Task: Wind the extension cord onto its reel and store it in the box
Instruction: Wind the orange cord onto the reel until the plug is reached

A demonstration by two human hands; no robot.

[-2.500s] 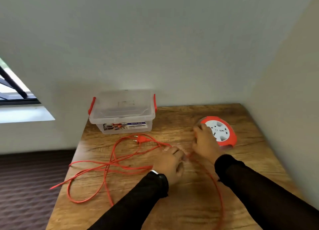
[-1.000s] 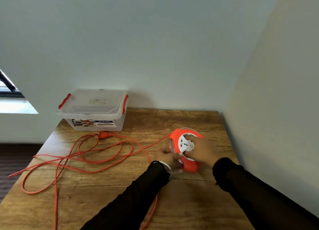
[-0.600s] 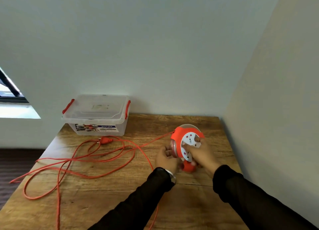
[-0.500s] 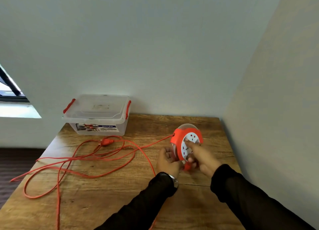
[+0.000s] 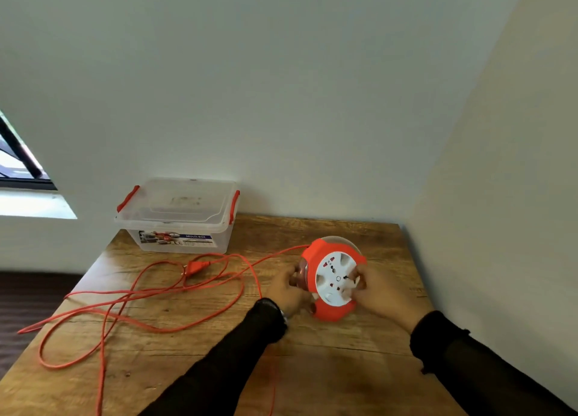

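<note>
The orange reel (image 5: 323,254) with its white socket face stands on edge on the wooden table (image 5: 312,362), face toward me. My left hand (image 5: 286,292) grips its clear back side. My right hand (image 5: 380,292) pinches the small black crank knob on the white face. The orange cord (image 5: 156,293) leaves the reel's top left and lies in loose loops across the table's left half, one loop over the left edge. Its plug (image 5: 195,267) rests near the clear box (image 5: 178,217), which has red latches and its lid on.
The box stands at the table's back left against the white wall. A second wall runs along the table's right side. A window (image 5: 18,172) is at the far left. Dark floor lies beyond the table's left edge.
The reel lay flat at the back right; both hands took it, stood it on edge nearer the middle and turned its face toward me. The cord loops shifted on the table.
</note>
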